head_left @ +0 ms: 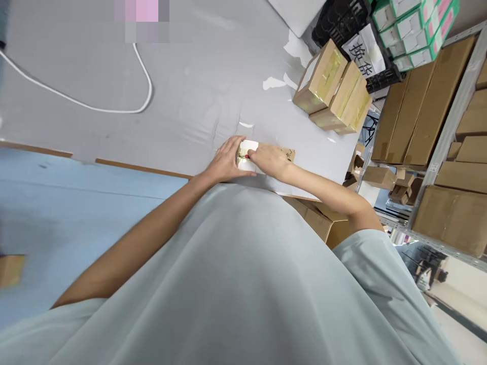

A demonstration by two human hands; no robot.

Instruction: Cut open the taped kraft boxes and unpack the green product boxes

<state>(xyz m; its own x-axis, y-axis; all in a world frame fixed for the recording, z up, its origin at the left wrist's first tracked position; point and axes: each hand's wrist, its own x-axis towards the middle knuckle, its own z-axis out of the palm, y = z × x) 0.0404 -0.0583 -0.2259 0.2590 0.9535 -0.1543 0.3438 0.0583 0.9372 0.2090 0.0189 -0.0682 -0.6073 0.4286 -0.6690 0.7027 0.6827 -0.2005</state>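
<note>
A small cardboard box (pixel 292 156) lies near the front edge of the grey table, with a white label (pixel 249 147), shiny tape and dark handwriting on it. My left hand (pixel 227 161) holds the box's left end, fingers on the far side and thumb along the near side. Over the label, the fingers of my right hand (pixel 271 160) are closed around a small tool with a red part (pixel 247 156). Its kind is hard to make out, since the hand covers most of it. The right hand also hides the middle of the box.
Several taped cardboard boxes (pixel 330 88) stand at the table's back right. Behind them is a black crate (pixel 384 80) with a paper sign (pixel 364 53). A white cable (pixel 102 110) curves across the left. Shelves of cartons (pixel 452 218) line the right.
</note>
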